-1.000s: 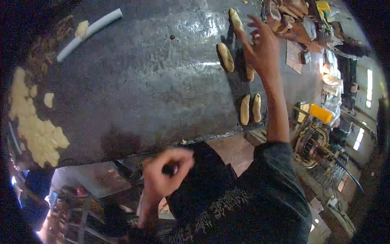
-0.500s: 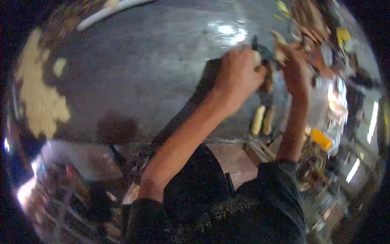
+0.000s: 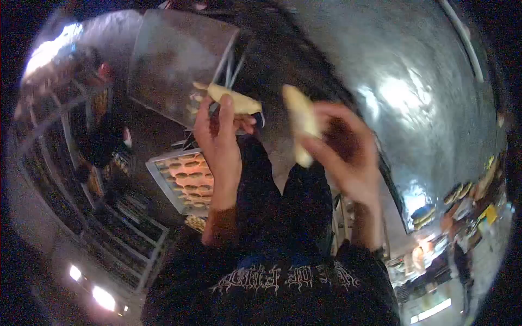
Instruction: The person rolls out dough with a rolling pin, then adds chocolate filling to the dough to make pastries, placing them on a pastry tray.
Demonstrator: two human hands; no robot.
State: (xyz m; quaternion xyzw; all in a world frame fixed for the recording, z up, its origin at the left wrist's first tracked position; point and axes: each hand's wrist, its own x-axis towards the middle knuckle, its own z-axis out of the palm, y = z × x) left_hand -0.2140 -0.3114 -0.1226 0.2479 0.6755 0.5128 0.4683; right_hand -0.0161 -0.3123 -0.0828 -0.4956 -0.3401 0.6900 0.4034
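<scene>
My left hand [image 3: 220, 141] is raised in front of my body, thumb and fingers closed on a pale, elongated dough roll [image 3: 239, 103] that tapers towards its end. To its right, my right hand [image 3: 348, 146] grips a second long dough roll [image 3: 300, 117], tilted steeply and blurred by motion. The two rolls are apart. Below and left of my left hand is a metal tray [image 3: 165, 188] with several rows of small shaped dough pieces on it.
A metal-topped table [image 3: 179, 60] stands at the upper left. Dark metal racks [image 3: 119, 244] fill the left side. A large shiny worktop [image 3: 397, 54] lies to the right, with dough pieces [image 3: 423, 216] and cluttered items near its lower end.
The view has swung left, away from the worktop. My hands have come off it and now hold dough rolls in front of my body; the tray has come into view.
</scene>
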